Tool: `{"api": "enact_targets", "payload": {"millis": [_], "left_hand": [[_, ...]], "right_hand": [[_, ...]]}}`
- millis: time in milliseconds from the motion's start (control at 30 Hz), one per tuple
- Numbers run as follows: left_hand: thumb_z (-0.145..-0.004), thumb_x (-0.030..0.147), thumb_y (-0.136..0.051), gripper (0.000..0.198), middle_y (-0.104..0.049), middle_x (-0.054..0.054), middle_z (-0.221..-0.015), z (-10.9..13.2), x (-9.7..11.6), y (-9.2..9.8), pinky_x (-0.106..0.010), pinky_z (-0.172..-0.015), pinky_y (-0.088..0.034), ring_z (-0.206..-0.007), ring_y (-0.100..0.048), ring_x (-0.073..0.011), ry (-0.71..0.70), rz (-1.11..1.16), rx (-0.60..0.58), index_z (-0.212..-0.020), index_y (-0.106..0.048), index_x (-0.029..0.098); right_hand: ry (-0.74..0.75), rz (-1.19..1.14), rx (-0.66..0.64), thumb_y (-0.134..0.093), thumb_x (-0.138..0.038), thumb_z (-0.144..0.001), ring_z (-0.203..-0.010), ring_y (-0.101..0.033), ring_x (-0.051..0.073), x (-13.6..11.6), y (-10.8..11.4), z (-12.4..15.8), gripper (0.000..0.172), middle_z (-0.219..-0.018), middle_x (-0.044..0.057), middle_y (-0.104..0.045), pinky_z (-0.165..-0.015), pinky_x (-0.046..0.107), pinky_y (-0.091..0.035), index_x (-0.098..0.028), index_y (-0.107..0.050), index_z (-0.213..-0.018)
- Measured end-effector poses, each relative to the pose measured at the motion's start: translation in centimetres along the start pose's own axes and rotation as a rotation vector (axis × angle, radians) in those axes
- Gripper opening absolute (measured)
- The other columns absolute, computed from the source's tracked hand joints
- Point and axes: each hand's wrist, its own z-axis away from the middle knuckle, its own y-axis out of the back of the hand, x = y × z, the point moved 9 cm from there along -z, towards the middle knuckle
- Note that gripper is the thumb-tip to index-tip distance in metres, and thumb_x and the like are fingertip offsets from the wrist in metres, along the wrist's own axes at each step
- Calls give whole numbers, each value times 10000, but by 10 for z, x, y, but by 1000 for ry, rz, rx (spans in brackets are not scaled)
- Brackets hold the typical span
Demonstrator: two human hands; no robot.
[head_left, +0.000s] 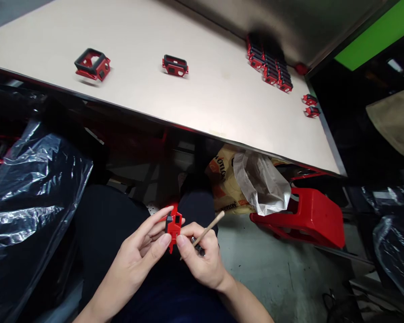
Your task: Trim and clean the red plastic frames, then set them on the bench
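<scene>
Above my lap, my left hand grips a red and black plastic frame part between thumb and fingers. My right hand is closed around a thin wooden stick, which slants up to the right past the knuckles. Its thumb and forefinger press at the right side of the frame part. A small dark metallic thing shows in the right hand's curled fingers; its kind I cannot make out. On the table above stand two similar parts, a wider frame at left and a narrow frame near the middle.
A pale table spans the view, with rows of red-black frames at its back right and two more frames by the right edge. Below are a red plastic stool, a white bag and, at left, black plastic sheeting.
</scene>
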Motion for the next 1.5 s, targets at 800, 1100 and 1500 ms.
{"api": "enact_targets", "payload": {"millis": [800, 1100, 1500], "left_hand": [[-776, 175, -789, 630, -650, 42, -1462, 10, 14, 2, -254, -1136, -444, -1413, -532, -209, -211, -80, -18, -1340, -635, 410], [-786, 164, -748, 657, -647, 92, -1458, 11, 16, 0, -254, -1138, -447, -1396, -548, -177, -247, -159, -16, -1350, -607, 470], [-798, 128, -766, 672, -641, 54, -1474, 4, 10, 1, -232, -1129, -446, -1390, -555, -185, -269, -102, -49, -1373, -608, 437]], "right_hand": [[585, 505, -10, -471, -127, -1001, -418, -530, 117, -20, -1, 8, 257, -564, -40, -613, -439, 272, -345, -156, -626, -1204], [489, 341, -25, -478, -110, -986, -457, -624, 123, -18, 3, 4, 270, -702, 17, -749, -495, 240, -495, -176, -634, -1197], [342, 124, 18, -533, -174, -976, -442, -560, 111, -12, 9, 1, 183, -676, 9, -733, -475, 228, -440, -189, -705, -1040]]}}
